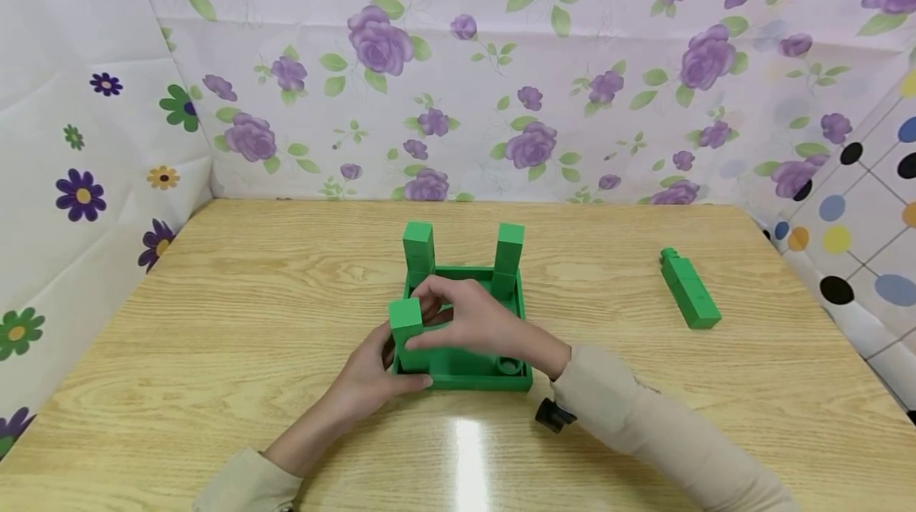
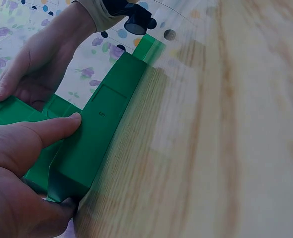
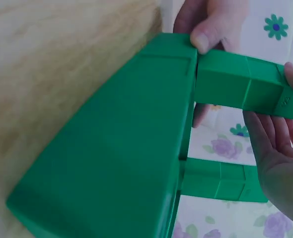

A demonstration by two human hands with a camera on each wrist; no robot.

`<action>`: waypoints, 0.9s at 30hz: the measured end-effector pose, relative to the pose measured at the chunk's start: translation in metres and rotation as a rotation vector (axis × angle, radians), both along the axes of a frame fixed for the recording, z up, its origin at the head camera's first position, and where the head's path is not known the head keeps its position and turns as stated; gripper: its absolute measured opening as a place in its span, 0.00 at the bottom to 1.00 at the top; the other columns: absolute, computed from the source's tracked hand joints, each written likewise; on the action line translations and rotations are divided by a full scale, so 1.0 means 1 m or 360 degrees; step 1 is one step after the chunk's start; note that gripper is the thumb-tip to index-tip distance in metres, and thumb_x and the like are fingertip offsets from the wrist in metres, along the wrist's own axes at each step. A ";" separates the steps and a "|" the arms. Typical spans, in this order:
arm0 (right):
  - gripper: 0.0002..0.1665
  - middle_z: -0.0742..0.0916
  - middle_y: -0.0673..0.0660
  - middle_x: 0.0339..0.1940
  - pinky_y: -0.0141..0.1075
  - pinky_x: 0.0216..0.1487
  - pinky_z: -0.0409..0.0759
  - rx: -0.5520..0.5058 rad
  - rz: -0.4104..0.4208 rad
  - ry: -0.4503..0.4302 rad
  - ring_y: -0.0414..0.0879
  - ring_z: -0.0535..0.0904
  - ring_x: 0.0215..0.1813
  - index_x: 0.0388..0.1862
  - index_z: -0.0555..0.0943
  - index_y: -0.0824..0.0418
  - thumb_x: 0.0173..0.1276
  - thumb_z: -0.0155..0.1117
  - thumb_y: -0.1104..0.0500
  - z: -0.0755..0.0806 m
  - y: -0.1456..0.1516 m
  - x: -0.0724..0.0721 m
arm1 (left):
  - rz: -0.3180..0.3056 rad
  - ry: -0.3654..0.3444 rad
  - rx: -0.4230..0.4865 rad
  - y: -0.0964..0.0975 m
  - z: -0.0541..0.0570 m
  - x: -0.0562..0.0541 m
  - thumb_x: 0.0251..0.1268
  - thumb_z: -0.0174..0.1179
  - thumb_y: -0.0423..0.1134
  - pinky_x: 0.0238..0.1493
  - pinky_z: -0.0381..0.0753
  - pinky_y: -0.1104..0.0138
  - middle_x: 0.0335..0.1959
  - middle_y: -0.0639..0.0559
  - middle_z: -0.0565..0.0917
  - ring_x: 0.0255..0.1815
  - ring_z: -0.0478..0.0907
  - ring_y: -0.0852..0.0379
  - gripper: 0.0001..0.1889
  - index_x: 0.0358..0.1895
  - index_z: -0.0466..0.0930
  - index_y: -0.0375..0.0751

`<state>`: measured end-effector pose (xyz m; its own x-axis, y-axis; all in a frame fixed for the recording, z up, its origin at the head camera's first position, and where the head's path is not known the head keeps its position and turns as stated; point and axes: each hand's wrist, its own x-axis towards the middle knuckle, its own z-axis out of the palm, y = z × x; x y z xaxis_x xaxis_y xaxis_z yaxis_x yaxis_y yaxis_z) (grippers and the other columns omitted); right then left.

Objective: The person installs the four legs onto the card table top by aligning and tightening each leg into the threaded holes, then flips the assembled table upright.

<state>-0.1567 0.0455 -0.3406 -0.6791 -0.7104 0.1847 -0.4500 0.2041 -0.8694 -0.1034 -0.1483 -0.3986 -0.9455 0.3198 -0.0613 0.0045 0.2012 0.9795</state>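
We recorded both bare hands at a green tray (image 1: pixel 472 382) on a wood-grain table (image 1: pixel 250 321), near the middle of the head view. The left hand (image 1: pixel 372 369) gripped its near-left corner, thumb laid over the near rim and fingers along the left side. In the left wrist view we noted a small dark mark, a 5 or an S, on the tray wall beside that thumb.

The right hand (image 1: pixel 472 321) had its thumb and fingers closed about the near-left post (image 1: pixel 405 325), a green square-sided block standing upright at that same corner. We could not tell how firmly the post was seated.

Two more posts stood upright at the far corners: the far-left post (image 1: pixel 419 251) and the far-right post (image 1: pixel 509 251). At the near-right corner we saw a round socket (image 1: pixel 509 366). The loose post (image 1: pixel 689 289) lay on the table well to the right of the tray, its knobbed peg (image 1: pixel 669 254) pointing toward the far side.

We noted light sleeves (image 1: pixel 644 416) on both arms and a black device (image 1: pixel 554 415) at the right wrist. A purple-flowered sheet (image 1: pixel 429 98) hung behind the table.
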 end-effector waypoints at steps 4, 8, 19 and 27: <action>0.23 0.84 0.47 0.35 0.32 0.46 0.81 0.0029 -0.0088 0.0113 0.37 0.80 0.41 0.44 0.78 0.59 0.53 0.79 0.59 -0.001 -0.002 0.006 | -0.0011 0.0014 -0.0012 0.000 0.001 0.000 0.52 0.73 0.32 0.66 0.62 0.49 0.66 0.50 0.69 0.69 0.62 0.49 0.40 0.69 0.66 0.51; 0.24 0.84 0.47 0.35 0.32 0.44 0.81 0.0034 -0.0150 0.0159 0.37 0.80 0.39 0.44 0.77 0.59 0.51 0.80 0.59 0.000 -0.003 0.010 | -0.0006 0.0016 -0.0020 0.001 0.001 0.000 0.52 0.73 0.32 0.66 0.63 0.50 0.64 0.51 0.71 0.68 0.64 0.50 0.37 0.67 0.68 0.51; 0.26 0.83 0.48 0.36 0.34 0.45 0.81 0.0046 -0.0192 0.0162 0.40 0.80 0.40 0.46 0.77 0.60 0.51 0.80 0.58 0.000 -0.004 0.015 | -0.0013 0.0030 -0.0004 0.000 0.001 0.000 0.52 0.73 0.31 0.64 0.67 0.52 0.64 0.51 0.72 0.67 0.65 0.50 0.37 0.67 0.68 0.49; 0.45 0.75 0.58 0.64 0.32 0.56 0.75 0.0159 0.0068 -0.0091 0.48 0.75 0.58 0.70 0.66 0.62 0.55 0.77 0.60 0.002 0.006 0.004 | 0.0021 -0.0020 -0.0010 0.001 0.001 0.002 0.51 0.73 0.31 0.62 0.70 0.54 0.61 0.49 0.74 0.66 0.67 0.48 0.37 0.67 0.67 0.46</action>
<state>-0.1530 0.0518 -0.3388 -0.6551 -0.7519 0.0734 -0.4102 0.2724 -0.8704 -0.1015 -0.1476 -0.3981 -0.9487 0.3069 -0.0754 -0.0107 0.2074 0.9782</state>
